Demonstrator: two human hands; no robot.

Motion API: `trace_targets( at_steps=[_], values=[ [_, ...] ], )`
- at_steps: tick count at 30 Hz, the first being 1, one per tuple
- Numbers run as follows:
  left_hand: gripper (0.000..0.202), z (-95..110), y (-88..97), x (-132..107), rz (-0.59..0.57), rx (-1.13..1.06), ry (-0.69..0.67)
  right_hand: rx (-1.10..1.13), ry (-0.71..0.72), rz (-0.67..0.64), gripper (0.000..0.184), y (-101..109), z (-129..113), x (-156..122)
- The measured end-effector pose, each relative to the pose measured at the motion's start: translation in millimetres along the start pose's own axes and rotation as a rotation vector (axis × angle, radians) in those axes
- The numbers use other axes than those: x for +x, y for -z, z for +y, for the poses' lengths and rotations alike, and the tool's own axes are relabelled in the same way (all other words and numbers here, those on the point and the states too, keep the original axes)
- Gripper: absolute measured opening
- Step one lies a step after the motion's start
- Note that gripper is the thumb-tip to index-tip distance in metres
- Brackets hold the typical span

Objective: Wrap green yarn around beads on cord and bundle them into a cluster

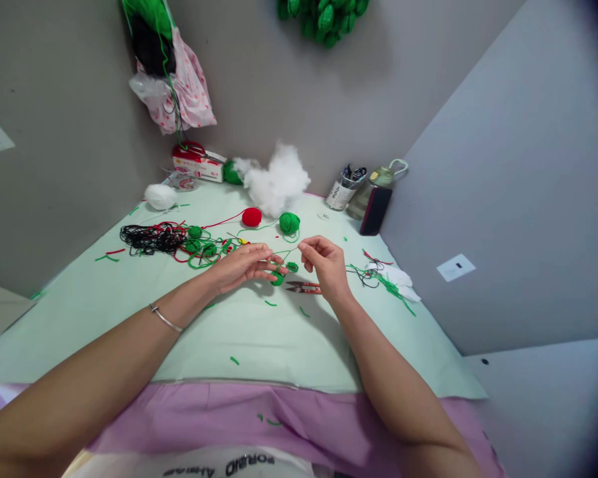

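A thin strand of green yarn stretches between my hands above the table. My right hand pinches one end of it between thumb and forefinger. With the palm turned inward, my left hand holds the strand at its fingertips, the other fingers loosely spread. Just by the left fingertips is a small green crocheted piece; whether it hangs from the yarn or rests on the table I cannot tell. A second small green piece is between the hands. Thread snips lie below, their handles partly hidden by my right hand.
Behind the hands are a green yarn ball, a red yarn ball and white stuffing. Tangled black yarn lies left. A phone leans on a bottle at back right. Yarn scraps lie right.
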State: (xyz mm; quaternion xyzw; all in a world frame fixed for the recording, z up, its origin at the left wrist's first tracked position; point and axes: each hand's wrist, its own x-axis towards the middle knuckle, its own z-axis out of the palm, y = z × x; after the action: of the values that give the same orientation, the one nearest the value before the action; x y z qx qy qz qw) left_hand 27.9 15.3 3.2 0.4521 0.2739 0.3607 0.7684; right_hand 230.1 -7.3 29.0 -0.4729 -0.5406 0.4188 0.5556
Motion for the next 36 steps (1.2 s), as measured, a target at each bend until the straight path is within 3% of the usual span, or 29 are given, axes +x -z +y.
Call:
trace_targets(
  at_steps=[9, 14, 21, 31, 36],
  values=[
    [0.012, 1.7, -1.0, 1.2, 0.06, 0.016, -0.036, -0.002, 0.007, -0.087, 0.022, -0.5, 5.1, 0.8],
    [0.017, 1.4, -1.4, 1.8, 0.105, 0.086, -0.028, -0.028, 0.012, -0.114, 0.032, 0.8, 9.2, 3.2],
    [0.026, -3.2, 0.2, 2.1, 0.053, 0.234, 0.032, -0.022, -0.026, -0.182, 0.041, 1.7, 14.8, 3.2],
    [0.025, -5.4, 1.8, 2.2, -0.046, 0.22, 0.072, 0.165, -0.071, -0.208, 0.035, 1.7, 13.6, 2.5],
    [0.025, -4.6, 1.3, 1.0, -0.06, 0.226, 0.053, 0.199, -0.09, -0.155, 0.038, 2.8, 17.8, 4.4]
  ],
)
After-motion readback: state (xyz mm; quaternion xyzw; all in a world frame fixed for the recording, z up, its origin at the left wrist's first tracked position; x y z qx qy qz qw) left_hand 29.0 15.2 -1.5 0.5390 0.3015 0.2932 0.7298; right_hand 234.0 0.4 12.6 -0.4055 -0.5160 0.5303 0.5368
